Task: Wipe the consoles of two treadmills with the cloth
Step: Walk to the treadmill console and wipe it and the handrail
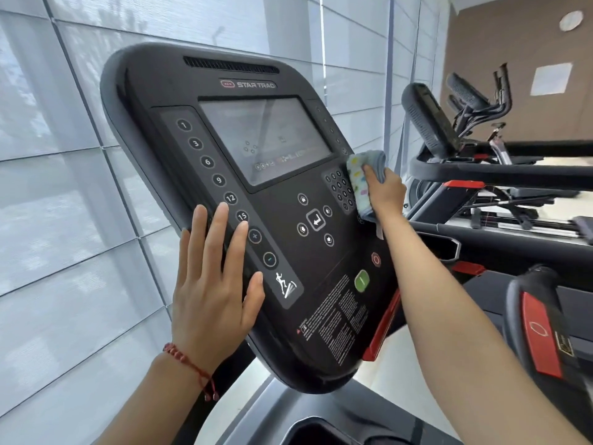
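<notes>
Cloth [362,181], folded and pastel-spotted, sits pressed against the number keypad [340,189] at the right of the near treadmill console [288,316], gripped by the right hand [386,191]. Left hand [213,281] lies flat, fingers straight, on the console's left edge. Second console [428,118] stands beyond, untouched.

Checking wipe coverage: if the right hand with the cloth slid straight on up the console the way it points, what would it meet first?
Probably the right-hand column of small buttons beside the screen, directly above the cloth that the right hand grips.
</notes>
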Demonstrator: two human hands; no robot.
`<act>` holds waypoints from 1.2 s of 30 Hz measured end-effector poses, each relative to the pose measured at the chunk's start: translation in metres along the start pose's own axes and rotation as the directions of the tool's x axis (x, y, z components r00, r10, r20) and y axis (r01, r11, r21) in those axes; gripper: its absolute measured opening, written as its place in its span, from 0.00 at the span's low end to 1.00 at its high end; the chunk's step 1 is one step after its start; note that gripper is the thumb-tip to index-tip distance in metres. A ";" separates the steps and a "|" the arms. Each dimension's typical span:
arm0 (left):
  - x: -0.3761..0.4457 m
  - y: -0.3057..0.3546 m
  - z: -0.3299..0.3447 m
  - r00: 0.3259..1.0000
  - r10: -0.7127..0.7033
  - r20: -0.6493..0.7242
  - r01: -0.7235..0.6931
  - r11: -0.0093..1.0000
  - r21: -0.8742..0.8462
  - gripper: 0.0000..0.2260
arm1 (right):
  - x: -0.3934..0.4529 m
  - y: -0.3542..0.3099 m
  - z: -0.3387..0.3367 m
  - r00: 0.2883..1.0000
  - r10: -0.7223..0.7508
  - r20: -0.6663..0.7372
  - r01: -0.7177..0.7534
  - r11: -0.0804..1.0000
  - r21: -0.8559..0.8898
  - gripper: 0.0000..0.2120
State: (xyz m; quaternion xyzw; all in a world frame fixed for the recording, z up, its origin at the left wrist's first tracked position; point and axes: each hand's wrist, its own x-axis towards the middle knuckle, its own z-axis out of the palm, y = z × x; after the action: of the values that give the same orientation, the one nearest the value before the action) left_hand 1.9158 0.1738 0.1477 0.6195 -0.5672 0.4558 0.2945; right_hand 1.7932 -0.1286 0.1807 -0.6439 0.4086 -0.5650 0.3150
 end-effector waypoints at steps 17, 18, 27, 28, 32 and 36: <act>0.001 0.003 0.004 0.998 -0.049 -0.049 0.045 0.995 -0.086 0.22 | -0.132 -0.033 -0.007 0.956 -0.253 0.151 0.220 0.953 0.207 0.15; 0.001 0.005 0.004 0.997 -0.060 -0.055 0.055 0.994 -0.092 0.22 | -0.119 -0.022 -0.009 0.968 -0.219 0.122 0.196 0.964 0.178 0.17; -0.004 0.011 0.008 0.999 -0.027 -0.042 0.023 0.996 -0.081 0.21 | -0.042 0.058 -0.032 0.995 0.089 -0.053 -0.088 0.996 0.019 0.16; -0.004 0.011 0.008 0.999 -0.032 -0.039 0.029 0.996 -0.085 0.21 | -0.043 0.058 -0.031 0.993 0.098 -0.066 -0.097 0.995 0.018 0.16; -0.004 0.012 0.009 0.998 -0.046 -0.046 0.041 0.993 -0.113 0.21 | -0.066 0.048 -0.027 0.990 0.124 -0.067 -0.119 0.990 0.075 0.15; -0.004 0.012 0.011 0.997 -0.053 -0.052 0.046 0.991 -0.127 0.21 | -0.114 0.023 -0.026 0.997 0.068 0.027 -0.071 0.991 0.114 0.09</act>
State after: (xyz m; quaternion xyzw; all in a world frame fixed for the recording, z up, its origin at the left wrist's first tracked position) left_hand 1.9065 0.1636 0.1383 0.6007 -0.5708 0.4287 0.3599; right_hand 1.7605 -0.0374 0.1114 -0.6166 0.3938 -0.5688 0.3758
